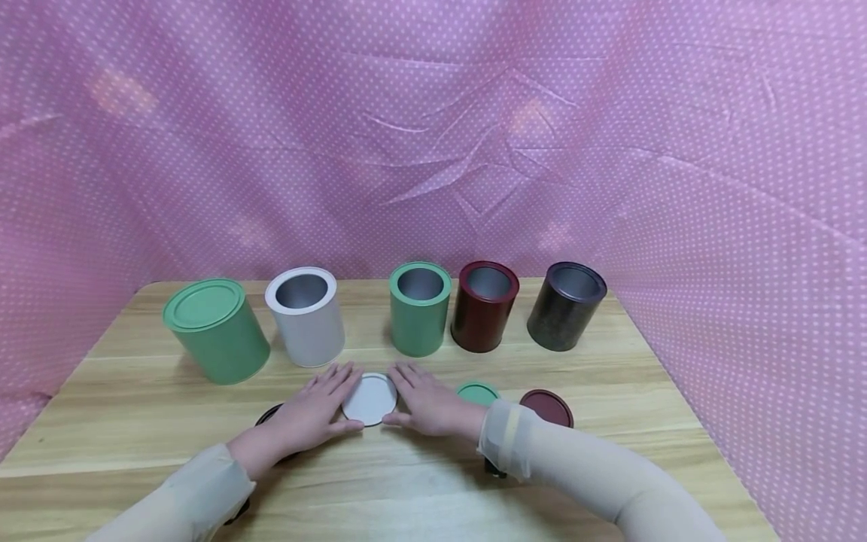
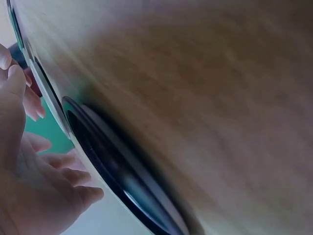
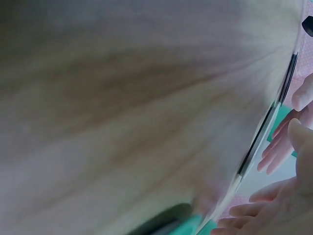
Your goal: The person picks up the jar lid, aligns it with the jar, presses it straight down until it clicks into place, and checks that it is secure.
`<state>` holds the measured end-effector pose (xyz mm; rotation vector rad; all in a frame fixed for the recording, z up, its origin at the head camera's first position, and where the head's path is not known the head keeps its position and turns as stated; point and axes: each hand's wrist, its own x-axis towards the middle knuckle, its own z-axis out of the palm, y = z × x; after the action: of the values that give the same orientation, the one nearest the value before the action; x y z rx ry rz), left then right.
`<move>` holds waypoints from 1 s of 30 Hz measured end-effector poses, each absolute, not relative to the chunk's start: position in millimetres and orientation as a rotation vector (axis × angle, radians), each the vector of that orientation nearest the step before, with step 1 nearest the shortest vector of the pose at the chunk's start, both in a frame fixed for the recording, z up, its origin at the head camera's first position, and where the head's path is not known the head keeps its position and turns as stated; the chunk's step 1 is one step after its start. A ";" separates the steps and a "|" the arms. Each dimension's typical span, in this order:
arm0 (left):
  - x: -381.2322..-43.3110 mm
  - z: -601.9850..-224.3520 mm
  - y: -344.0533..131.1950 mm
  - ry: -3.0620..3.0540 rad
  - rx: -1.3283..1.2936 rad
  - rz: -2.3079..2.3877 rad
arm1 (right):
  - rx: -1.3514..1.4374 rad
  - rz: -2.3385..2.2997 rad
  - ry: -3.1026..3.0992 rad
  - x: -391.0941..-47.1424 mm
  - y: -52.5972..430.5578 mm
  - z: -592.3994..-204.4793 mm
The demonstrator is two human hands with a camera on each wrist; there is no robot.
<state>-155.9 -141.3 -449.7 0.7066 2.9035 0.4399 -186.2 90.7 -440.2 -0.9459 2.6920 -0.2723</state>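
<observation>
A round white lid (image 1: pixel 369 400) lies flat on the wooden table between both hands. At its left edge is my left hand (image 1: pixel 313 412), fingers stretched forward and thumb pointing inward. My right hand (image 1: pixel 428 404) mirrors it at the right edge, its fingers also extended. Whether the fingertips touch the rim or stop just short, I cannot tell. Beneath the left wrist a black lid (image 2: pixel 117 166) is partly hidden in the head view. Beside the right wrist lies a green lid (image 1: pixel 477 392), partly covered by the forearm.
A dark red lid (image 1: pixel 547 407) lies further right. Behind stand a lidded green can (image 1: pixel 220 335), then uncovered cans: white (image 1: pixel 309 331), green (image 1: pixel 419 325), dark red (image 1: pixel 480 320) and dark grey (image 1: pixel 561 316). A pink dotted cloth (image 1: pixel 433 135) hangs behind the table (image 1: pixel 406 504).
</observation>
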 end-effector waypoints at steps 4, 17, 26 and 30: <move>-156.6 -450.9 -141.5 2.867 0.657 0.460 | -0.950 -0.263 2.669 -185.9 91.5 -440.8; -157.1 -454.9 -141.8 2.822 0.605 0.531 | -0.921 -0.312 2.629 -188.5 96.1 -444.5; -160.2 -458.5 -142.4 2.871 0.660 0.509 | -0.917 -0.277 2.657 -194.7 91.1 -449.4; -160.5 -458.9 -141.2 2.876 0.660 0.488 | -0.911 -0.251 2.663 -194.5 91.2 -451.7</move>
<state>-160.5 -141.2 -458.9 0.6596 2.8762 0.4885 -194.5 91.2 -451.7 -0.9109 2.6629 -0.2505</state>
